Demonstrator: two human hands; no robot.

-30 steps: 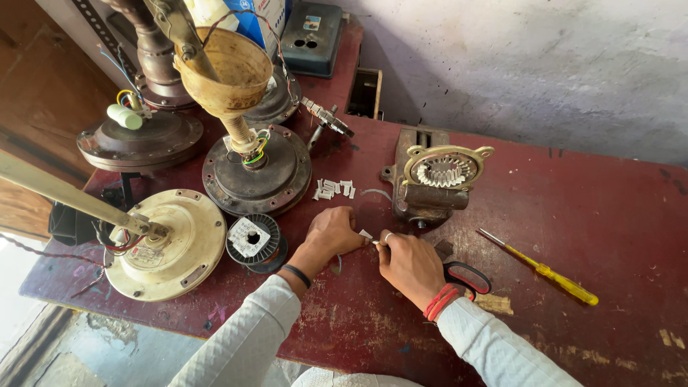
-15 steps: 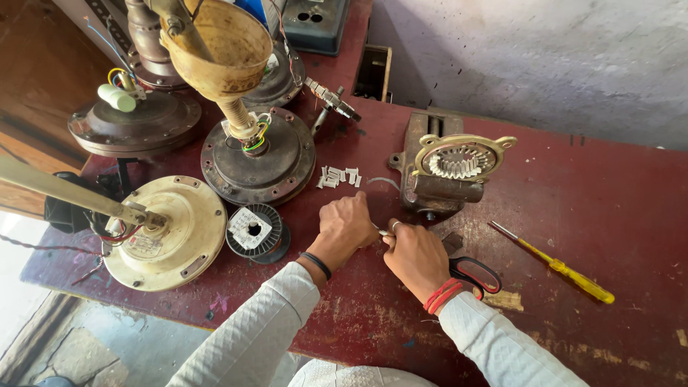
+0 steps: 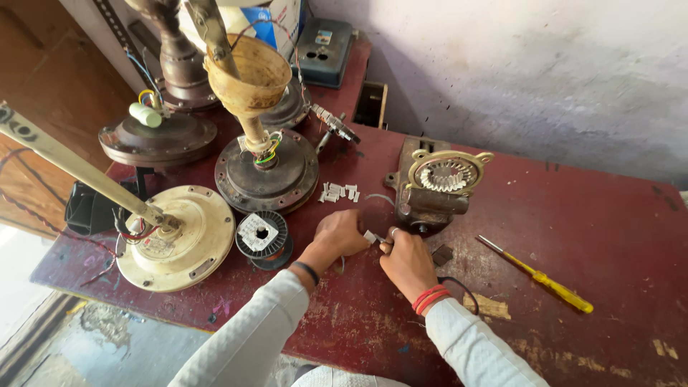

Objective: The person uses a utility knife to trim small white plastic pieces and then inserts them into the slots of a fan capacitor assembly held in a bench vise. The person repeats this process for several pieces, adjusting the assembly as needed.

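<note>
My left hand and my right hand meet over the dark red workbench, both pinching a small white paper strip between their fingertips. The right wrist wears red bands, the left a dark band. A little pile of similar white strips lies just beyond my left hand. Right behind my hands stands a vise-like metal stand holding a toothed fan stator. A spool of copper wire sits just left of my left hand.
A cream fan motor with a long rod lies at the left, two dark fan motors behind it. A yellow-handled screwdriver lies at the right. Black scissor handles peek out by my right wrist. A wall rises behind.
My hands have stayed together on the strip, shifting slightly. The view has tilted a little, so the bench objects sit lower and more to the right.
</note>
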